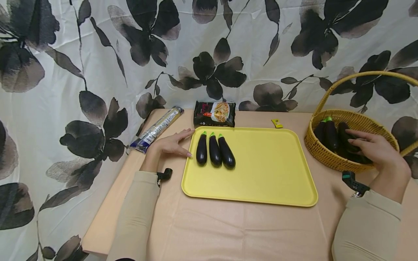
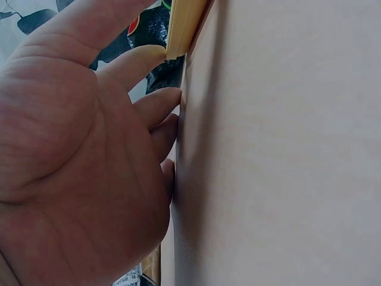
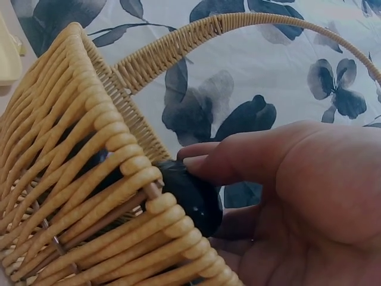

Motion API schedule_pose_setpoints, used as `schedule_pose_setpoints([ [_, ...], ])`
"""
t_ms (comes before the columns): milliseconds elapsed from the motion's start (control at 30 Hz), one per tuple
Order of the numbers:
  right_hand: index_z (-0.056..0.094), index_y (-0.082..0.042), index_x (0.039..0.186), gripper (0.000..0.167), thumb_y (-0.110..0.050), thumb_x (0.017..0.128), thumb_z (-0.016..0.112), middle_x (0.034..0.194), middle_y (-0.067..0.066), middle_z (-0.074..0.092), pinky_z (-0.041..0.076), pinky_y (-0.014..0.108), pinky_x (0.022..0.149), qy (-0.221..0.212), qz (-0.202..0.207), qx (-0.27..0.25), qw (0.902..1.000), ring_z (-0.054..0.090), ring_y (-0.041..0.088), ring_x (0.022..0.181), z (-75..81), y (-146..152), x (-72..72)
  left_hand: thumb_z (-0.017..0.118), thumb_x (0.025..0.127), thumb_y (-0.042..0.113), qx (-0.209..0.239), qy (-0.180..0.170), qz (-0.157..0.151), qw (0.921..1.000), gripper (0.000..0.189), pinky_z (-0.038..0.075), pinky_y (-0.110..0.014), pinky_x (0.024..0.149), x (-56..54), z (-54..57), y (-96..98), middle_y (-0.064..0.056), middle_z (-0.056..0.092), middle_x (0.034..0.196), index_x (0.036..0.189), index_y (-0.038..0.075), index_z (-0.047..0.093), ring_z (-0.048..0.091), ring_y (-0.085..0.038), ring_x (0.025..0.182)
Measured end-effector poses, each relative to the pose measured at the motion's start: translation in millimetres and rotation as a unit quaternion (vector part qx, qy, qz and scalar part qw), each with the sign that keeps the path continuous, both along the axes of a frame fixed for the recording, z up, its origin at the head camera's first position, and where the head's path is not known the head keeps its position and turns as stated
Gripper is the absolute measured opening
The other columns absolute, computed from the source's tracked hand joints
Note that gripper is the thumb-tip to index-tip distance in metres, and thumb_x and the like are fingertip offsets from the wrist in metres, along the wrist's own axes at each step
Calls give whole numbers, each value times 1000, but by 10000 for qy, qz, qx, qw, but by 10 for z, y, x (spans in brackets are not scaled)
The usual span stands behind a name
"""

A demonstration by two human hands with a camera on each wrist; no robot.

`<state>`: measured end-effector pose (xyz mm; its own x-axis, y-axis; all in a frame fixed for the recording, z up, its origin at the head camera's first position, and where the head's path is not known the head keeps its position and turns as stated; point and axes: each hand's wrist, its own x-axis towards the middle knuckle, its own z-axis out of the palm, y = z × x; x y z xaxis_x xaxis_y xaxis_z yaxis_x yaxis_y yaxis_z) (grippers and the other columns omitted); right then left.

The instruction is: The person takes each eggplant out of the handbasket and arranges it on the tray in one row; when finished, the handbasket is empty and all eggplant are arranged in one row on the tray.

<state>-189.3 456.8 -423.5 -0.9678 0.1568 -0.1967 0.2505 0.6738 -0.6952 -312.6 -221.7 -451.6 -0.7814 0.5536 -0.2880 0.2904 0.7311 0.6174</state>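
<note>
1. Yellow tray [image 1: 267, 170] is your landmark: three eggplants [image 1: 215, 151] lie side by side on its left part, green stem ends toward its far edge, the rightmost one slanted.
2. Right of the tray stands the wicker basket [image 1: 321, 158], with more eggplants [image 1: 331, 136] lying inside.
3. Your right hand [image 1: 380, 150] is at that basket, its fingers part-curled round one dark eggplant [image 3: 190, 199], gripping it between thumb and fingers. The wrist view hides much of that grip, so I cannot tell how deep it is or which end you have.
4. Your left hand [image 1: 171, 145] lies at the tray's left edge, fingers spread and loosely straight, touching the rim and gripping nothing. That light contact should be enough to steady the tray; pressing down on the rim could tip it.
5. Drawing the eggplant out looks like the step in hand. Get your fingers well under its belly first, since the glossy skin may slip from a fingertip pinch.
6. Then lift straight up past the basket's rim before swinging toward the tray, minding the tall handle [image 1: 362, 73] so neither wrist nor eggplant snags, and letting neighbouring eggplants settle rather than dragging them along.
</note>
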Motion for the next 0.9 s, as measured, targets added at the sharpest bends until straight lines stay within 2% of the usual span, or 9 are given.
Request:
schedule_pose_setpoints([
  [100,20,-9,165,61,-38,113,30,148,28,43,58,41,92,173,-69,12,9998,56,19,110,-8,11,6,91,77,49,4,-16,-3,10000,117,-8,-53,131,1,6,4,-1,1,177,168,31,19,-7,-27,164],
  [167,22,-13,166,60,-39,113,33,136,12,50,55,24,79,308,-148,-7,9994,52,0,97,-7,21,14,91,77,50,3,-20,-6,10000,117,-8,-52,131,-2,9,4,-1,1,177,168,32,19,-7,-26,164],
  [233,23,-18,166,59,-40,112,36,136,7,50,52,23,78,430,-201,-47,9989,42,-13,90,3,19,24,91,77,49,17,-28,-6,10000,117,-9,-53,131,-4,11,2,-1,0,177,168,32,19,-7,-26,164],
  [333,23,-20,166,60,-43,112,36,144,11,46,54,46,98,478,-206,-210,9984,39,-15,93,32,6,32,91,77,49,7,-27,14,10000,117,-8,-53,131,-13,6,-3,-1,0,177,168,32,20,-7,-26,164],
  [433,25,-20,166,62,-48,111,34,158,15,37,47,63,107,463,-148,-209,9986,39,-14,98,57,-11,32,91,76,50,0,-29,22,10000,117,-8,-53,131,-16,3,-5,-1,1,177,168,33,19,-7,-27,164],
  [600,27,-19,166,64,-51,111,34,170,17,22,42,63,113,443,-192,-187,9987,41,-9,103,102,-39,45,90,77,50,-2,-13,-35,10000,118,-8,-54,131,-11,2,-7,-3,0,177,168,31,19,-7,-29,163],
  [733,32,-18,164,60,-45,111,38,154,10,37,60,27,95,636,-307,-357,9969,46,-14,92,162,-47,72,90,78,50,-23,26,-82,10000,117,-8,-53,131,-17,-5,-12,-4,0,177,168,30,18,-7,-29,163],
  [833,35,-18,163,55,-38,112,41,134,-12,46,53,6,73,890,-321,-718,9929,51,-16,88,211,-47,99,90,78,50,-35,40,-85,9999,117,-8,-53,131,-19,-3,-11,-4,0,177,168,30,18,-6,-28,164],
  [900,38,-20,162,52,-33,112,44,122,-26,44,52,4,71,1062,-305,-988,9890,54,-18,86,244,-47,121,90,78,50,-22,30,-66,10000,117,-8,-53,131,-18,4,-6,-5,0,177,168,30,18,-6,-28,164],
])
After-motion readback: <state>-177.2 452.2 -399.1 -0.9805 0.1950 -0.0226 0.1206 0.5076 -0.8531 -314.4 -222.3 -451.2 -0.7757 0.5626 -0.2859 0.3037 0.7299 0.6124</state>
